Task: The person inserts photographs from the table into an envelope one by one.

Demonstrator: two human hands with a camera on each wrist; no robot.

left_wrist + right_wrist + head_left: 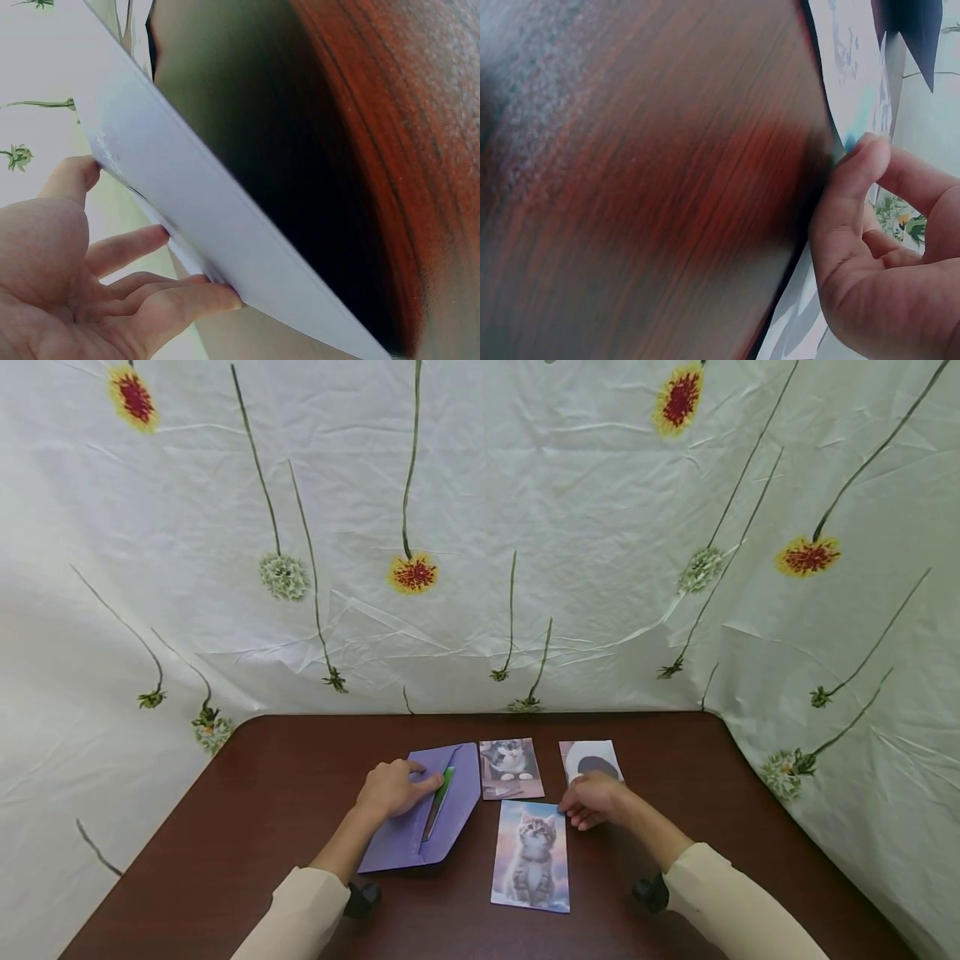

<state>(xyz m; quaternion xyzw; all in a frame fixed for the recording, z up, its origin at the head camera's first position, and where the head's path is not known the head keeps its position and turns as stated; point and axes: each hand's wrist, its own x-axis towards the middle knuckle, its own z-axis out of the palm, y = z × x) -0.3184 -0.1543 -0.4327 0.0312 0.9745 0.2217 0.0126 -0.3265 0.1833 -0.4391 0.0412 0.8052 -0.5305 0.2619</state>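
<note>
A purple envelope (pixel 459 814) lies on the left of the table, with a green-edged card (pixel 440 802) showing in its opening. My left hand (pixel 393 789) rests on the envelope, thumb and fingers spread. In the left wrist view, its fingertips touch the pale envelope (pixel 180 172) along one edge. A picture card of a sitting kitten (pixel 531 868) lies flat, right of the envelope. My right hand (pixel 596 802) pinches its top right corner between thumb and forefinger. The right wrist view shows the pinched card corner (pixel 849 75), with the other fingers curled.
Behind the kitten card lie two smaller picture cards: a black-and-white cat card (pixel 512 770) and, at right, a white card with a dark round shape (pixel 588 756), partly covered by my right hand. A flower-patterned cloth (pixel 480 527) hangs behind the dark brown table (pixel 300 768).
</note>
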